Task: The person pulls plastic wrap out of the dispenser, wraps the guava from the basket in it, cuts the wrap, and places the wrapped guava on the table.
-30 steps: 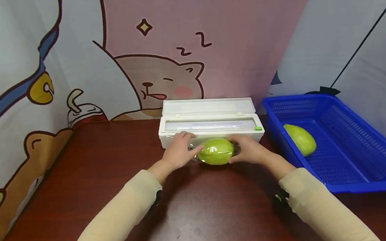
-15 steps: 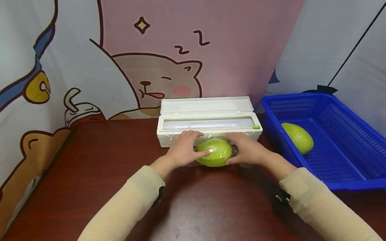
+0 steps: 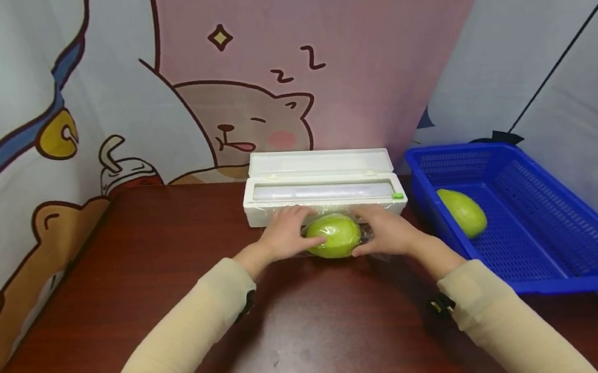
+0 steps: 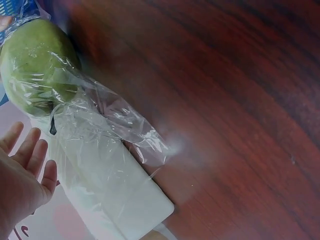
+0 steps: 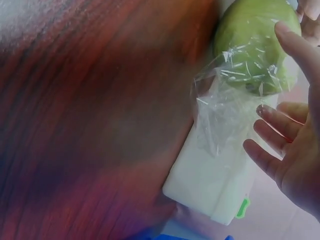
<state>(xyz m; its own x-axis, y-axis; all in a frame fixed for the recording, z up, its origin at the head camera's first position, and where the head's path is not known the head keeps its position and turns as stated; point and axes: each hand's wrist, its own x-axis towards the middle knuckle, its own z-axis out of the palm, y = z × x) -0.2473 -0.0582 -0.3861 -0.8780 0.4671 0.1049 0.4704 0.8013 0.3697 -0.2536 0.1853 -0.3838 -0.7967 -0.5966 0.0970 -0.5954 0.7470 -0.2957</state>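
Observation:
An oval green fruit like a mango (image 3: pixel 340 238) lies in clear plastic wrap at the table's middle, before a white cling film box (image 3: pixel 329 210). My left hand (image 3: pixel 284 235) is at its left end, thumb over the skin. At the right end my right hand (image 3: pixel 391 232) has its thumb low by the fruit, fingers behind. The left wrist view shows loose wrap (image 4: pixel 127 120) trailing from the fruit across the box; the left hand's fingers are spread and slightly bent. In the right wrist view, the right hand's fingers (image 5: pixel 270 135) are spread beside the crumpled wrap (image 5: pixel 215 117).
The box's lid (image 3: pixel 321 163) stands raised, showing the film roll (image 3: pixel 327 191) and a green slider (image 3: pixel 397 196). At right, a blue plastic basket (image 3: pixel 556 287) contains a second green fruit (image 3: pixel 463 212). A cartoon-printed cloth (image 3: pixel 367 51) hangs behind the brown table (image 3: pixel 315 337).
My left hand has shifted right, and its thumb now lies over the fruit's left end. The right hand stays at the right end. The whole view has shifted slightly.

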